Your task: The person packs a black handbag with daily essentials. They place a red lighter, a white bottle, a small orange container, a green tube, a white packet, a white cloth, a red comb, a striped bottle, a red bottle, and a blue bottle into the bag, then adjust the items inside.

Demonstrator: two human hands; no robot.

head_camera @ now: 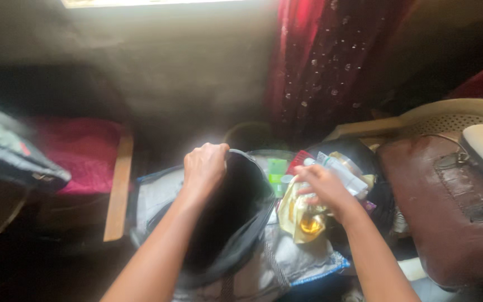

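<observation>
A dark grey backpack [230, 223] lies open in front of me, its mouth a black hollow. My left hand [204, 166] grips the far rim of that opening and holds it up. My right hand [325, 190] is closed around a yellowish plastic bag [303, 215] with a small bottle of amber liquid inside, just right of the backpack's mouth. Right behind this hand lies a white tube [343, 173].
A pile of small toiletries, with a green packet [276, 170] and a red item [298, 160], sits behind the backpack. A brown leather bag [448, 207] rests on a cream plastic chair [448, 114] at right. A red curtain [331, 61] hangs behind; a pink cushion [79, 151] lies at left.
</observation>
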